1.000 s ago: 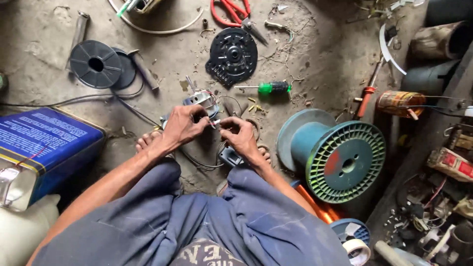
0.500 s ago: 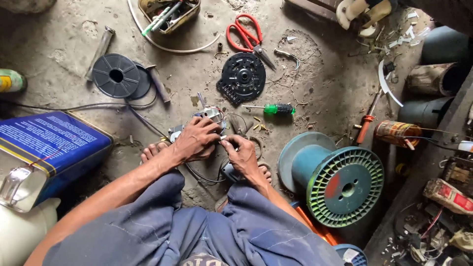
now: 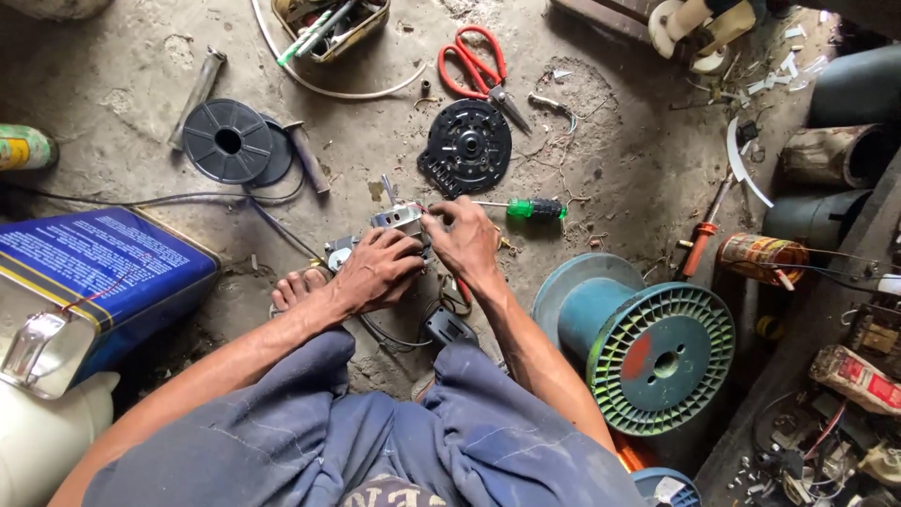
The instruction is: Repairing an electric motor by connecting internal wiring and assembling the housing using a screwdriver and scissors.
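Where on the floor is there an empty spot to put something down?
Bare floor lies far left, between the green can and the black reel. Another patch sits between the black disc and the orange-handled tool. It is crowded around both hands, left and right, and along the right edge.

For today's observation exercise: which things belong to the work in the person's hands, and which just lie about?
In hand: left hand and right hand on the small metal part.

Lying about: red scissors, green screwdriver, black disc, green spool, blue can.
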